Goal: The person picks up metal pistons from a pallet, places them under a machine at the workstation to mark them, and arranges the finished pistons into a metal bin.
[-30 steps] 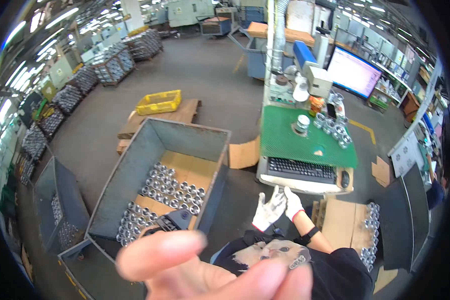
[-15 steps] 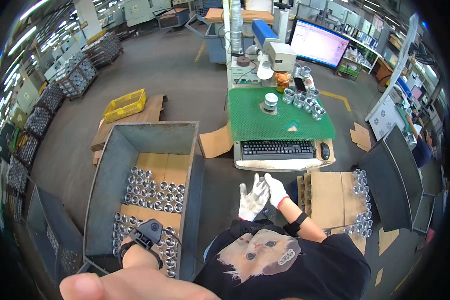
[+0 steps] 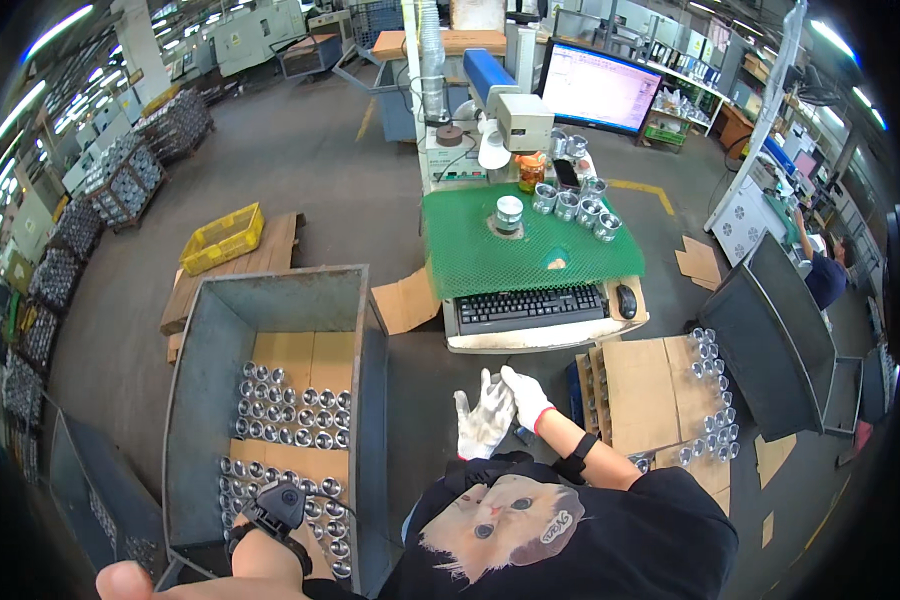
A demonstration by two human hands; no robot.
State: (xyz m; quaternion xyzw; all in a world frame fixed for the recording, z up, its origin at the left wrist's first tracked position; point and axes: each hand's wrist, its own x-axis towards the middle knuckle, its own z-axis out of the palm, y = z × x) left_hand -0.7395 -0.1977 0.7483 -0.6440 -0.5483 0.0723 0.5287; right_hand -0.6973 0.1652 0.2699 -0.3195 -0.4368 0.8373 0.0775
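My left hand [image 3: 125, 580], bare, is close to the view at the lower left. Only its stretched thumb and part of the hand show; its fingers are cut off. A black wrist device [image 3: 280, 505] with a cable is strapped to that arm, over the bin of metal parts. In front of my body, my right hand [image 3: 526, 396] wears a white work glove. It pinches another white glove [image 3: 484, 420] with a grey-stained palm, which appears empty. The lower end of that glove meets my black shirt [image 3: 620, 530].
A grey bin [image 3: 370, 430] holds rows of metal cups [image 3: 290, 412] on cardboard. Ahead stand a green-matted bench [image 3: 470, 230] with a keyboard [image 3: 530, 307], a machine head [image 3: 523, 122] and a monitor [image 3: 600, 88]. At right, more cups border stacked cardboard [image 3: 645, 390]. Another person [image 3: 827, 280] works farther right.
The whole view has shifted, so the bench and right hand appear farther left. My left hand has slid toward the lower left, showing less of itself. The pinched glove is still held.
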